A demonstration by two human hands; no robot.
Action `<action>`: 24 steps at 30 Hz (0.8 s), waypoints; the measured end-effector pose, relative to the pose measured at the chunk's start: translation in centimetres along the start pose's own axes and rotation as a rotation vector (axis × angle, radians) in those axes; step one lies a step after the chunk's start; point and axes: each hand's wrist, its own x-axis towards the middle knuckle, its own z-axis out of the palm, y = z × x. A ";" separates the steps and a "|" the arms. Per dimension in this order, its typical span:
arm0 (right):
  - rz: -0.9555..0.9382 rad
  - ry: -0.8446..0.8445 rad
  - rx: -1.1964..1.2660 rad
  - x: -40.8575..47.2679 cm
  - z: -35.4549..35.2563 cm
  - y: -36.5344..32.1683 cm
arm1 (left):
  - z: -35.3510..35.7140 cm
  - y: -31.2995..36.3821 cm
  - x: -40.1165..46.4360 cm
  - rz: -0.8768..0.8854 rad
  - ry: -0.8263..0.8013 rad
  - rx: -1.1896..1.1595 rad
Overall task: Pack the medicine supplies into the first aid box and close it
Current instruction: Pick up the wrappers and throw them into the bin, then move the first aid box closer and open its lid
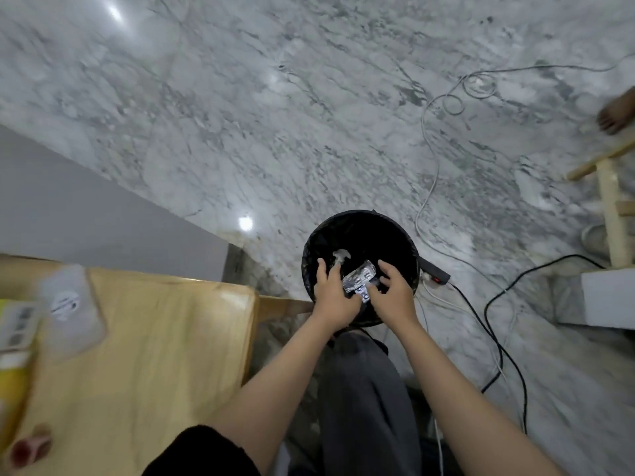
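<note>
Both hands over black bin (360, 231): left hand (335, 297) and right hand (391, 293) pinching 2 foil blister strips (359, 278); check they're spent before dropping.

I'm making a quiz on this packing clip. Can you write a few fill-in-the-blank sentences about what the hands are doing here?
1. Both hands hold silver blister packs above a black ____.
2. The left hand and right hand are over the bin, which stands on a ____ floor.
3. The wooden table lies to the person's ____.
4. A black power strip lies on the floor just ____ of the bin.

Missing words: bin; marble; left; right
</note>
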 end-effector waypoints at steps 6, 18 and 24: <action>-0.195 0.104 0.145 -6.6 -1.6 -9.5 | -6.5 3.4 -9.8 0.192 0.173 -0.208; -0.725 -0.335 -0.007 -24.0 10.1 -21.9 | -18.4 -7.9 -29.5 0.149 0.912 -0.576; -0.921 -0.710 -0.151 -32.8 19.1 -21.3 | -18.2 -16.1 -38.4 0.004 1.287 -0.612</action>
